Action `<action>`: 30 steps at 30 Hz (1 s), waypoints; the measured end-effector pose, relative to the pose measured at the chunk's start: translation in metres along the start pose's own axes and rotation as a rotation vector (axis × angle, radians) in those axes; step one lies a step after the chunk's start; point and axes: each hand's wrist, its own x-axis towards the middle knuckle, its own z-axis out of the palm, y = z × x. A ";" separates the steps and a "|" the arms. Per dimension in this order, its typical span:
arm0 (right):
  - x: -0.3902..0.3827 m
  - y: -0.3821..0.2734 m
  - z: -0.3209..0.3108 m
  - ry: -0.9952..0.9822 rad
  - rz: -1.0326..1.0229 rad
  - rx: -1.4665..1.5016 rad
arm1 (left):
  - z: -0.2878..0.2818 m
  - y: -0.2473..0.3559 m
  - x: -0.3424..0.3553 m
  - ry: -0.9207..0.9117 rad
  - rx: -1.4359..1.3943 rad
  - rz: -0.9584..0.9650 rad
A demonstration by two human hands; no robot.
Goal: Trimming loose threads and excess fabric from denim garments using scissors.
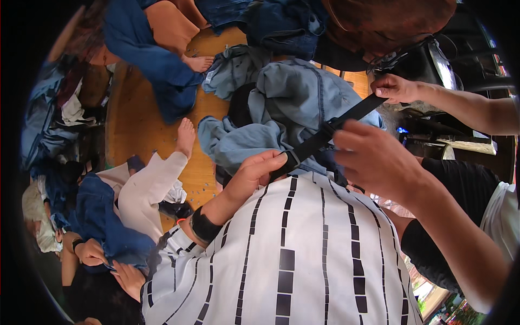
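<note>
L hand (257,170), dark band at the wrist, is closed on the near end of a blk strap (311,146), thumb by its buckle (292,158); I can't see the fingertips underneath. R hand (379,160), as I read the nearer forearm from lower R, is motion-blurred over the strap's mid, fingers partly bent. Can't tell how far open it is, or if it has hold of anything. Another person's hand (394,88) pinches the strap's far end, arm cut off at R edge. Strap runs diag. betw. those ends, above a white shirt w/ blk dashes (319,260) and a lt-blue garment (303,89); part of it is hidden behind the blurred fingers. A 2nd slider abt midway is hard to make out. Lower L, a co-worker's hands (92,252) are on dk-blue denim (103,216), body mostly cut off. Bare feet (186,138) on wood boards (127,135). R-side clutter's too dim to ID.
</note>
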 end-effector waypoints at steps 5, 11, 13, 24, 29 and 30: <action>-0.031 0.003 0.048 -0.167 -0.048 0.394 | 0.010 -0.002 -0.006 0.090 -0.078 0.004; -0.042 -0.012 0.061 -0.231 0.381 0.921 | 0.009 -0.001 0.005 -0.063 -0.009 -0.042; -0.036 -0.005 0.065 -0.175 0.103 0.751 | 0.009 0.001 0.009 -0.105 0.021 -0.033; -0.050 -0.021 0.046 -0.300 0.159 0.199 | 0.027 -0.021 0.070 -0.247 0.449 0.106; -0.040 -0.023 0.025 -0.371 0.175 0.080 | 0.039 -0.022 0.066 -0.263 0.570 0.087; -0.038 -0.019 0.025 -0.405 0.184 0.132 | 0.040 -0.021 0.065 -0.264 0.567 0.086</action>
